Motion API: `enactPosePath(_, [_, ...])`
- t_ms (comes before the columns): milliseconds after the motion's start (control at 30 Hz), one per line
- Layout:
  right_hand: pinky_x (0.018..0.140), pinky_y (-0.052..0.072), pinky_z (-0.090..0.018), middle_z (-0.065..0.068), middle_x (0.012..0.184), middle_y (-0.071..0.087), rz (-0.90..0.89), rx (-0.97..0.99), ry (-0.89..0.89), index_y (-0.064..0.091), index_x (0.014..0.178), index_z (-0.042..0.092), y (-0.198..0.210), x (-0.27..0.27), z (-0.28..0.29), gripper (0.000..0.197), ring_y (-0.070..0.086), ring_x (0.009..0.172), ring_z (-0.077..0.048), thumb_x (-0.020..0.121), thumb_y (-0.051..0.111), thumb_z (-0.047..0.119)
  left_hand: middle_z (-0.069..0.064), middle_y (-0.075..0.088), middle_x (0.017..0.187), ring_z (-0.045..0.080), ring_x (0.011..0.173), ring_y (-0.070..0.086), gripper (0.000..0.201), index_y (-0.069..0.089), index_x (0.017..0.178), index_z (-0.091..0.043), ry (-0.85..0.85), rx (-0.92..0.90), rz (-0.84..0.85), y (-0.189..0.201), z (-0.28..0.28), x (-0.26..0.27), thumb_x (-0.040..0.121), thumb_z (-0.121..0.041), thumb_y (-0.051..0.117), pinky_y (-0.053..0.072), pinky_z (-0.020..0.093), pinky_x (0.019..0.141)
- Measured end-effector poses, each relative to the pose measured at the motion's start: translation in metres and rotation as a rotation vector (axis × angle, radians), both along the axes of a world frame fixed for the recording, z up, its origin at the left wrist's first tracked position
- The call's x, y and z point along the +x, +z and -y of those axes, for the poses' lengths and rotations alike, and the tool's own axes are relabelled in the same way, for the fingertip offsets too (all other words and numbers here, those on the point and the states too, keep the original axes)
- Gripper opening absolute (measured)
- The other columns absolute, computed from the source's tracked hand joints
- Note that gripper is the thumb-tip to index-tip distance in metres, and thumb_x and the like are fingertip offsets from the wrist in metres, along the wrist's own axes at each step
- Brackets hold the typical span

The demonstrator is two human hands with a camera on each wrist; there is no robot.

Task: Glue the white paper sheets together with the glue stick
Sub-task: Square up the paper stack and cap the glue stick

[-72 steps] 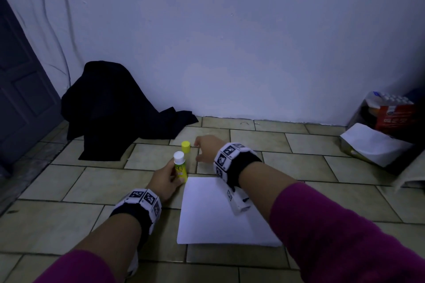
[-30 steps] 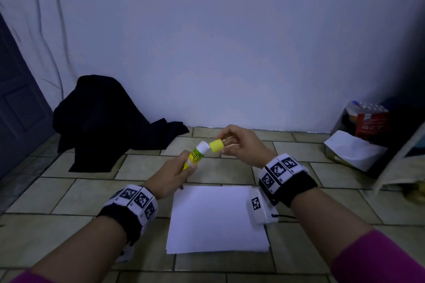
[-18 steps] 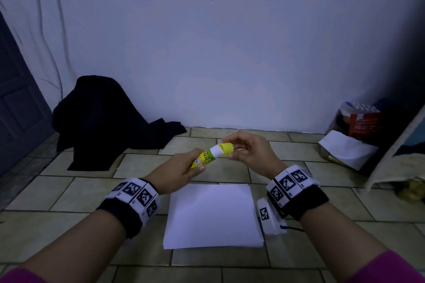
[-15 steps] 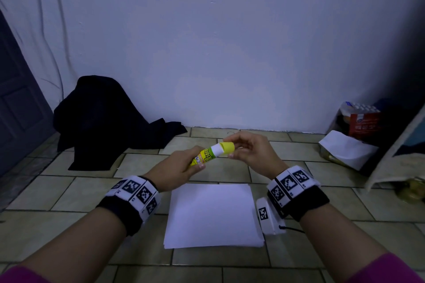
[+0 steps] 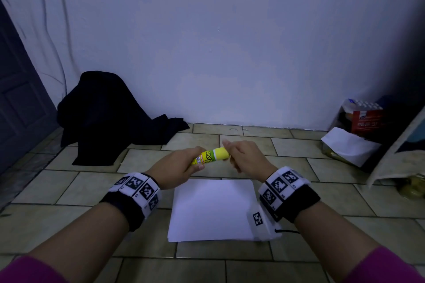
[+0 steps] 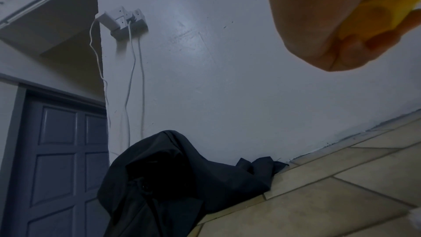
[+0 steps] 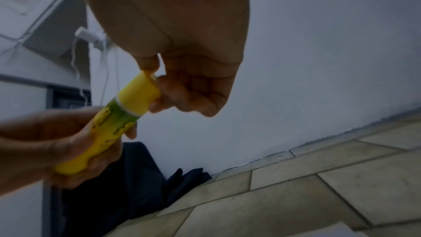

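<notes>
Left hand (image 5: 177,166): curled round the lower barrel of the glue stick (image 5: 208,157); fingers and thumb wrapped on the yellow-green label, held in the air above the floor.
Right hand (image 5: 247,158): fingers bent, tips touching the far end of the yellow cap (image 5: 221,153); contact at the cap's end face seen in the right wrist view, firm pinch or light touch not resolvable.
Glue stick: tilted, cap end higher and toward the right hand, base end inside the left hand; cap seated on the barrel, thin white ring visible at the joint.
White paper sheets (image 5: 212,209): stacked flat on the tiled floor (image 5: 69,193), directly below and nearer than both hands; number of sheets not readable; not touched by either hand.
Wristbands: 1 per wrist, black with white coded squares.
Dark cloth (image 5: 103,117): heaped against the wall (image 5: 230,41), left of the hands, well apart from the paper.
Door (image 5: 20,99): dark panelled, far left.
Red-labelled package (image 5: 365,119): far right by the wall, white sheet just in front.
</notes>
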State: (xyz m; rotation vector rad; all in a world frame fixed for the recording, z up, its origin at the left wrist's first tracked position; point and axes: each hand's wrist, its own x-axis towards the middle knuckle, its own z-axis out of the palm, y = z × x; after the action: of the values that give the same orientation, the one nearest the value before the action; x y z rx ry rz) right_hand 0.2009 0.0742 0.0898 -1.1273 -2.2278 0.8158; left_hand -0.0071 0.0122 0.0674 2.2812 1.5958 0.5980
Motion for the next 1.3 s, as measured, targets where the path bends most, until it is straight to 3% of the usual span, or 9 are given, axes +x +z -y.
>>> enactPosePath(67, [0.058, 0.043, -0.018, 0.008, 0.079, 0.058, -0.066, -0.002, 0.1, 0.062, 0.104, 0.011, 0.005, 0.006, -0.002, 0.02, 0.054, 0.057, -0.009, 0.089, 0.065, 0.023, -0.004, 0.056, 0.092, 0.017, 0.082, 0.055, 0.024, 0.05, 0.121, -0.021, -0.002, -0.019, 0.001, 0.002, -0.002, -0.002, 0.098, -0.027, 0.051, 0.042, 0.032, 0.071])
enactPosePath(167, [0.062, 0.04, -0.01, 0.006, 0.086, 0.061, -0.098, 0.131, 0.116, 0.053, 0.122, 0.011, 0.002, 0.009, -0.006, 0.056, 0.053, 0.057, -0.003, 0.072, 0.08, 0.008, -0.005, 0.054, 0.093, 0.015, 0.082, 0.051, 0.025, 0.05, 0.122, -0.019, -0.003, -0.01, -0.021, 0.003, -0.002, 0.0, 0.099, -0.028, 0.051, 0.036, 0.029, 0.068])
enactPosePath(333, [0.053, 0.034, -0.012, 0.009, 0.058, 0.058, -0.097, 0.072, 0.037, 0.049, 0.11, 0.006, -0.001, -0.001, -0.003, 0.026, 0.051, 0.048, 0.002, 0.092, 0.061, 0.02, -0.006, 0.051, 0.091, 0.014, 0.08, 0.049, 0.024, 0.048, 0.122, -0.019, 0.011, 0.009, -0.069, 0.002, 0.0, 0.004, 0.099, -0.029, 0.049, 0.032, 0.028, 0.066])
enactPosePath(600, [0.054, 0.033, -0.011, 0.01, 0.065, 0.06, -0.01, -0.056, 0.131, 0.059, 0.088, 0.013, -0.004, 0.003, -0.006, 0.011, 0.045, 0.045, 0.003, 0.085, 0.069, 0.009, -0.005, 0.056, 0.095, 0.016, 0.085, 0.056, 0.025, 0.048, 0.123, -0.022, -0.007, -0.037, -0.086, 0.0, 0.001, -0.006, 0.099, -0.028, 0.05, 0.043, 0.032, 0.072])
enactPosePath(700, [0.053, 0.035, -0.012, 0.006, 0.058, 0.06, 0.098, 0.003, 0.102, 0.06, 0.074, 0.015, -0.001, 0.001, -0.001, 0.031, 0.048, 0.046, 0.003, 0.099, 0.048, 0.027, -0.004, 0.057, 0.097, 0.016, 0.085, 0.056, 0.025, 0.049, 0.122, -0.022, -0.006, -0.02, -0.087, 0.001, 0.001, -0.006, 0.098, -0.028, 0.05, 0.044, 0.033, 0.074])
enactPosePath(867, [0.051, 0.034, -0.013, 0.01, 0.068, 0.052, -0.065, -0.021, 0.099, 0.061, 0.099, 0.006, -0.009, 0.004, -0.002, 0.02, 0.043, 0.048, -0.003, 0.084, 0.071, 0.015, -0.006, 0.053, 0.093, 0.013, 0.082, 0.05, 0.022, 0.05, 0.12, -0.02, -0.012, -0.007, -0.086, 0.004, -0.001, -0.003, 0.099, -0.027, 0.05, 0.033, 0.028, 0.067])
enactPosePath(1000, [0.06, 0.039, -0.028, -0.004, 0.07, 0.056, 0.06, 0.041, 0.01, 0.062, 0.095, -0.001, -0.012, -0.004, 0.0, 0.026, 0.048, 0.06, -0.011, 0.096, 0.054, 0.024, 0.001, 0.056, 0.101, 0.019, 0.088, 0.053, 0.028, 0.048, 0.124, -0.017, 0.028, 0.054, -0.173, 0.007, -0.001, 0.006, 0.098, -0.028, 0.049, 0.037, 0.03, 0.07])
enactPosePath(1133, [0.065, 0.042, -0.033, -0.008, 0.078, 0.061, 0.153, -0.078, -0.092, 0.062, 0.091, 0.001, -0.01, -0.011, 0.003, 0.039, 0.05, 0.064, -0.019, 0.1, 0.043, 0.035, 0.009, 0.057, 0.106, 0.026, 0.093, 0.053, 0.032, 0.048, 0.127, -0.011, 0.035, 0.146, -0.28, 0.009, -0.003, 0.011, 0.098, -0.025, 0.049, 0.04, 0.034, 0.072])
enactPosePath(1300, [0.041, 0.029, -0.02, -0.003, 0.06, 0.043, -0.171, -0.546, -0.163, 0.051, 0.073, 0.009, 0.005, -0.014, 0.003, 0.039, 0.032, 0.043, -0.01, 0.101, 0.042, 0.033, 0.013, 0.06, 0.09, 0.032, 0.078, 0.057, 0.029, 0.058, 0.114, -0.004, 0.018, 0.286, -0.284, 0.013, -0.005, 0.016, 0.088, -0.013, 0.065, 0.042, 0.036, 0.059])
